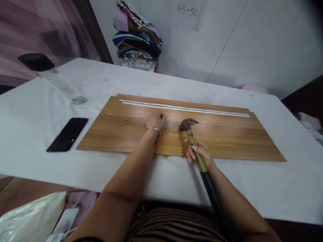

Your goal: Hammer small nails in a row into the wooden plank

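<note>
My right hand [200, 153] is wrapped round the yellow handle of a claw hammer [197, 148]; its rusty head hangs just above the wooden board. My left hand [155, 121] rests on the board with thumb and forefinger pinched together. Whatever that pinch holds, if anything, is too small to make out. Between the hand and the hammer head, a row of small dark nail heads [173, 130] dots the wood, with a few more to the right of the head. Several loose nails [124, 122] lie in a little pile left of my left hand. Beneath everything is the brown wooden board [234, 137].
Two white measuring strips [184, 108] run along the board's far side. On the white table [285, 188], a black phone [67, 134] and a clear bottle with a black lid [57, 80] stand at left. Folded clothes [138, 40] are stacked by the wall.
</note>
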Demonstrator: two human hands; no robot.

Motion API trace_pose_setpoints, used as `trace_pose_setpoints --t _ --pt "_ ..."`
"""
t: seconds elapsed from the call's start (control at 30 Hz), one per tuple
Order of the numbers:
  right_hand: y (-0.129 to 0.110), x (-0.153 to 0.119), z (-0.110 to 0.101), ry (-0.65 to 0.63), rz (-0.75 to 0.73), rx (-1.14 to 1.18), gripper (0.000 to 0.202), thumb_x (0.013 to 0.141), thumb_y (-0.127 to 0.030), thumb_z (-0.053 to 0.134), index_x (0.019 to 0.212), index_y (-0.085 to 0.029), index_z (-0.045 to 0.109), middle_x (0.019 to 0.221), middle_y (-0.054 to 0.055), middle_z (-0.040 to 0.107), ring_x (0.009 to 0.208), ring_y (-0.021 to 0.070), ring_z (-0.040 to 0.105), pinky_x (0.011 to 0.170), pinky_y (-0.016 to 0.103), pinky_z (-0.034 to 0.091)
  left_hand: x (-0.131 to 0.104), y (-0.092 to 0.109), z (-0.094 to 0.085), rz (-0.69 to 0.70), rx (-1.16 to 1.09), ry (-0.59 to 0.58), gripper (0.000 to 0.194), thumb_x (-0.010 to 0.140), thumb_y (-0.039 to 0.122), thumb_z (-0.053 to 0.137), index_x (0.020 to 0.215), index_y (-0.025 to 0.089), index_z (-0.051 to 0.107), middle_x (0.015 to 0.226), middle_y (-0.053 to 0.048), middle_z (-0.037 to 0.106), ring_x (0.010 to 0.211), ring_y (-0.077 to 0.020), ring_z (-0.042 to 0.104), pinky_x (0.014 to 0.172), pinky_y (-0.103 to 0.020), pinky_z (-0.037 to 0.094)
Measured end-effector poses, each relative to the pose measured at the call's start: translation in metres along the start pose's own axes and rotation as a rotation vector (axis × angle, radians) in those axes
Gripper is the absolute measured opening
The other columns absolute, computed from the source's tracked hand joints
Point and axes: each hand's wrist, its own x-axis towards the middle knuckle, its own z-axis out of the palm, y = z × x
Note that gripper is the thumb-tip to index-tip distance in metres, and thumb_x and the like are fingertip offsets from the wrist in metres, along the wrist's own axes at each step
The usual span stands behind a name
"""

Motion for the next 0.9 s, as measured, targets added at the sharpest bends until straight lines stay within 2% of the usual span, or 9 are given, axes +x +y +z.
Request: trace_pose_setpoints --t 0.9 --pt "0.0001 0.0009 0.0006 -0.013 0.026 -0.015 0.035 0.083 -0.038 0.064 0.111 -0.017 0.061 0.047 -0.008 0.049 0.041 0.0149 0.053 0.043 0.026 0.037 0.0028 -0.0031 0.0034 0.009 0.002 0.015 0.037 0.096 0.043 0.044 0.105 0.026 0.076 0.112 -0.008 0.078 0.105 -0.0239 0.07 0.086 -0.031 0.05"
